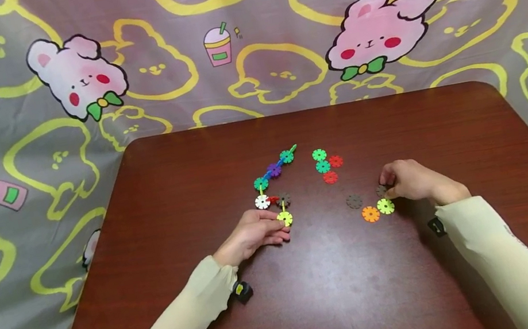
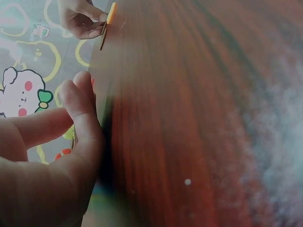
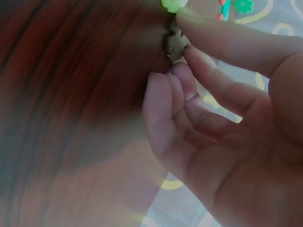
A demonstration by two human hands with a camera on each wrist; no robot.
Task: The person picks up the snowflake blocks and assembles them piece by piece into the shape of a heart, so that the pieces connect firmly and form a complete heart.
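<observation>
My left hand pinches a yellow notched plastic disc at the near end of a chain of linked discs. The chain runs away through a dark grey disc, a white disc, a teal disc and a purple disc. In the left wrist view the fingers mostly hide the held piece. To the right, my right hand pinches a grey disc between thumb and fingers. A yellow-green disc lies just beside those fingertips.
Near the right hand lie an orange disc and another grey disc. Farther back, a green disc, a teal one and two red discs sit in a cluster. A patterned curtain borders the brown table.
</observation>
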